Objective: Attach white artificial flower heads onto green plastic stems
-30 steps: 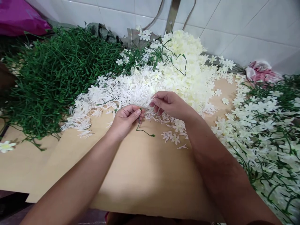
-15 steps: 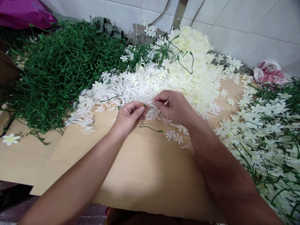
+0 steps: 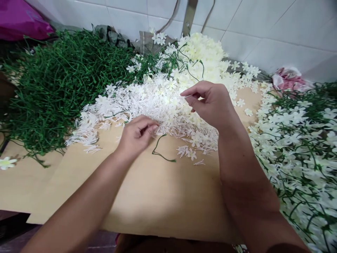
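Observation:
My right hand [image 3: 207,102] is raised over the heap of white sticks [image 3: 142,98], pinching one thin white stick [image 3: 187,96] between thumb and forefinger. Lower and to the left, my left hand [image 3: 139,135] has thumb and forefinger pressed together at the near edge of that heap. Whatever may be between those fingertips is too small to make out. Just right of the left hand, a bent green plastic stem [image 3: 160,154] lies loose on the cardboard [image 3: 147,196]. Several sticks and a small white flower [image 3: 191,154] lie farther right.
A large pile of green stems [image 3: 60,88] covers the left side. Pale yellow flower heads [image 3: 202,52] are heaped at the back against the tiled wall [image 3: 250,31]. Flowers on stems [image 3: 302,151] are piled at the right. A pink-and-white bag [image 3: 289,79] sits behind them.
The green stem has left my left fingers and lies on the cardboard. My right hand has moved up and right, away from the left, with a white stick. The view has shifted slightly.

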The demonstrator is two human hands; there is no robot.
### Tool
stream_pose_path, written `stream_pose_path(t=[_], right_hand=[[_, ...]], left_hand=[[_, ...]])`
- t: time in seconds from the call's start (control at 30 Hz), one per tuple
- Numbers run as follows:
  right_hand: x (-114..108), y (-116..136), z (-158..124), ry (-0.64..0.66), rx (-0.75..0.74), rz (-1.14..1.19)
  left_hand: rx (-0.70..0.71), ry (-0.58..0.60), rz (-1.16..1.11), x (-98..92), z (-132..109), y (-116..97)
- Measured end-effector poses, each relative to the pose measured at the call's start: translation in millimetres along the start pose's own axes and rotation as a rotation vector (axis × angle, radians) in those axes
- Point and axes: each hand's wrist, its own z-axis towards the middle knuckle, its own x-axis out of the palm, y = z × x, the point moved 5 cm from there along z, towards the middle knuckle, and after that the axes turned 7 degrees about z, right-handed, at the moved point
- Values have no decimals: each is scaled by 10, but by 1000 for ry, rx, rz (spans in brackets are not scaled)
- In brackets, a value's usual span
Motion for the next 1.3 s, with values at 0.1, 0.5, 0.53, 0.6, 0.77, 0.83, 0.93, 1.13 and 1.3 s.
stream_pose_path(t=[0.1, 0.5, 0.53, 0.6, 0.77, 0.83, 0.93, 1.13, 1.3], right_hand=[[14, 29, -1, 28, -3, -17], [211, 149, -75, 239, -15, -71], [243, 147, -78, 239, -20, -76], [326, 136, -87, 247, -11, -83], [513, 104, -107, 229, 25, -108], [562, 75, -110, 221, 34, -132], [606, 24, -113, 210, 37, -146], [665, -19, -125, 209, 25, -56], [650, -34, -113, 201, 9, 171]], left_hand=[[-28, -24, 248, 51, 130, -78], [-273, -11, 83, 167, 344, -152], [-335, -13, 6, 144, 312, -127], [-430, -22, -139, 121, 254, -77], [-452, -41, -299, 119, 208, 30], [-419, -42, -309, 114, 215, 53], [-392, -33, -326, 108, 222, 73], [-362, 19, -406, 135, 220, 56], [-385, 16, -502, 92, 228, 30]])
